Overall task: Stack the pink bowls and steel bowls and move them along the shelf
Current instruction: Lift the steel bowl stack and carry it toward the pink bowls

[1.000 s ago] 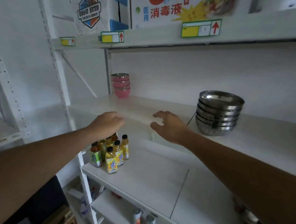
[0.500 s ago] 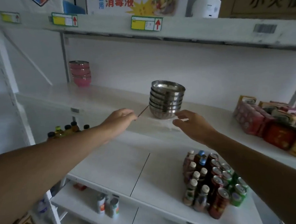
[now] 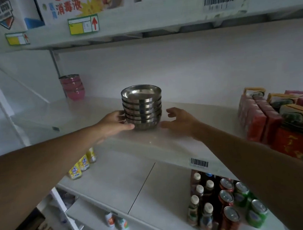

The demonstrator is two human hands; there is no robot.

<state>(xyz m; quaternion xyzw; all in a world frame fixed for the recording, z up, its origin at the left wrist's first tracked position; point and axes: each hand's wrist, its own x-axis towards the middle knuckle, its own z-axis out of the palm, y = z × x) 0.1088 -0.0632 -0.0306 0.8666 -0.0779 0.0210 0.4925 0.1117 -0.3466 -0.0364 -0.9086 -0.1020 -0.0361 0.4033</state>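
Note:
A stack of several steel bowls (image 3: pixel 142 108) stands in the middle of the white shelf (image 3: pixel 176 142). My left hand (image 3: pixel 114 123) touches the stack's lower left side, fingers and thumb curled against the bottom bowls. To the stack's right my right hand (image 3: pixel 180 121) is spread, fingers apart, a small gap from the bowls. A stack of pink bowls (image 3: pixel 73 87) with steel rims stands at the shelf's far left, by the upright post.
Red and yellow cartons (image 3: pixel 276 122) fill the shelf's right end. On the shelf below are yellow drink bottles (image 3: pixel 82 164) at left, and bottles and cans (image 3: pixel 223 203) at right. A labelled shelf (image 3: pixel 140 22) hangs overhead.
The view swung right and closer to the steel bowls. Both hands went forward; my left hand now touches the stack and my right hand is close beside it.

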